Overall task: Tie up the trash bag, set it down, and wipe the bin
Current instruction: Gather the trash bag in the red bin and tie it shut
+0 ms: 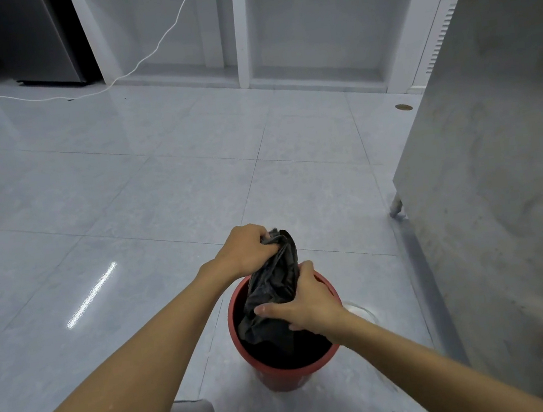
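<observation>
Standing on glossy tiled floor [158, 193], red bin [285, 373].

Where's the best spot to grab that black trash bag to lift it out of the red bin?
Probably the gathered neck, from above: the trash bag bunches into a narrow twist there, where the left hand already grips it, while its body sits inside the bin.

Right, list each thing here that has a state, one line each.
Bag: black, top gathered, not yet knotted, lower part inside the bin.
Bin: red, upright on the floor, holding the bag.
Left hand: grips the bag's gathered top.
Right hand: grips the bag lower down, over the bin.
Cable: white, slack, trailing onto the floor.
</observation>
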Demonstrator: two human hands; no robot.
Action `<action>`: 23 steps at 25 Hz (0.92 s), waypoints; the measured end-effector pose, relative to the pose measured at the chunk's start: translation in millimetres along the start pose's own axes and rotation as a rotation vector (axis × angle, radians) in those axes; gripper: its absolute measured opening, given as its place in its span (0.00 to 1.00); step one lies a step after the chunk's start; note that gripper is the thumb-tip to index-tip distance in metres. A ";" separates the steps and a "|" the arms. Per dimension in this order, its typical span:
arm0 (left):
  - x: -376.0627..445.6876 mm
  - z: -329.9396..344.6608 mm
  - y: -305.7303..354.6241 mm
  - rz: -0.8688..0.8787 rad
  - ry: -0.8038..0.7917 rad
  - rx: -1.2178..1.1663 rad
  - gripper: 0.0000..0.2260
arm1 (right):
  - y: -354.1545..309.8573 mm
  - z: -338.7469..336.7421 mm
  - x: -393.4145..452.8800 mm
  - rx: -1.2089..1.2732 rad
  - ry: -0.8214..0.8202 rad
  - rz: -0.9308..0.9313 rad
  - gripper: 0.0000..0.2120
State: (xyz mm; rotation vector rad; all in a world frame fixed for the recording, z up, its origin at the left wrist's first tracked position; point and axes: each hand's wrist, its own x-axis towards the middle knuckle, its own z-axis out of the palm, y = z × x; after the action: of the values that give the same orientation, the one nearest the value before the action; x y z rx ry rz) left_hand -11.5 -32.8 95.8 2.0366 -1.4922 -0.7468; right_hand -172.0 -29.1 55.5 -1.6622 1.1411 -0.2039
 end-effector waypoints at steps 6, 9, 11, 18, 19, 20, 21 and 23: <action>-6.7 -7.7 -3.3 0.069 0.001 -0.068 0.06 | -8.0 -85.5 15.9 -0.081 0.331 0.016 0.07; -7.6 -6.2 2.7 0.133 -0.060 -0.003 0.09 | -20.7 -97.3 25.1 0.005 0.500 -0.071 0.07; -7.9 -1.8 5.7 0.166 -0.074 0.053 0.08 | -29.9 -79.4 29.3 0.019 0.506 -0.184 0.09; -11.4 -2.7 -0.3 -0.059 0.082 -0.144 0.03 | -17.2 -58.8 28.3 -0.055 0.088 -0.265 0.18; -10.9 -3.5 2.1 -0.095 0.050 -0.194 0.02 | -15.4 -57.0 28.6 -0.053 0.132 -0.280 0.18; -10.1 -6.2 5.3 -0.121 -0.039 -0.281 0.04 | -14.8 -55.0 29.6 -0.049 0.199 -0.297 0.17; -9.3 -9.4 7.2 -0.135 -0.178 -0.410 0.07 | -14.5 -53.8 30.8 -0.047 0.268 -0.306 0.15; -9.2 -16.8 5.1 -0.118 -0.436 -0.639 0.07 | -13.0 -54.5 32.9 -0.030 0.360 -0.305 0.10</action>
State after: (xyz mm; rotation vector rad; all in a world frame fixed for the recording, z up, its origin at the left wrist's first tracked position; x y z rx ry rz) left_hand -5.8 -24.1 112.7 1.5321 -1.1279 -1.5614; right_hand -181.2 -89.9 76.6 -1.8700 1.1484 -0.7065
